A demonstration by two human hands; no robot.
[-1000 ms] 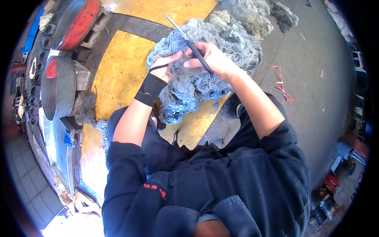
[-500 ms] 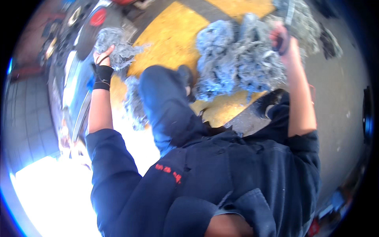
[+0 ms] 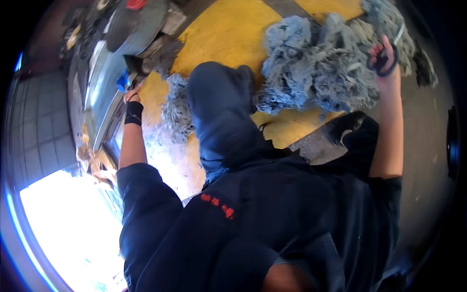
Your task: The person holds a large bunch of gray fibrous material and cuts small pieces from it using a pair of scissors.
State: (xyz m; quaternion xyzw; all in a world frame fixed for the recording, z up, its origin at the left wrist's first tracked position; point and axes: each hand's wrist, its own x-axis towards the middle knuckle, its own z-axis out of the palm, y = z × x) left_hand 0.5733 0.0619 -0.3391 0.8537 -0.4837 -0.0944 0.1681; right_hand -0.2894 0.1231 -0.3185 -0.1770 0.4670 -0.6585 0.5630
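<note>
My right hand [image 3: 384,57] is closed on a pair of scissors [image 3: 388,67] with black handle loops, its metal blade pointing up and away. Beside it lies a large heap of tangled grey-blue fibre [image 3: 311,68], loose and shaggy. Out at the left, my left hand [image 3: 132,95] reaches away, a black band round its wrist. Just beyond its fingers are a bright blue piece [image 3: 123,81] and a dark object [image 3: 134,64]; whether the hand grips either cannot be made out. A smaller clump of the same fibre [image 3: 176,109] rests on the floor between that hand and my bent leg.
Yellow-painted floor [image 3: 221,36] with dark bands lies ahead. A large grey round container [image 3: 138,29] with something red on top stands at the far left. Further grey-green fibre [image 3: 382,19] and a dark clump [image 3: 425,68] lie at the far right.
The fibre clump that was in my left hand no longer shows there; that hand has come slightly nearer. My right hand, still holding the scissors, appears farther right as the view shifts.
</note>
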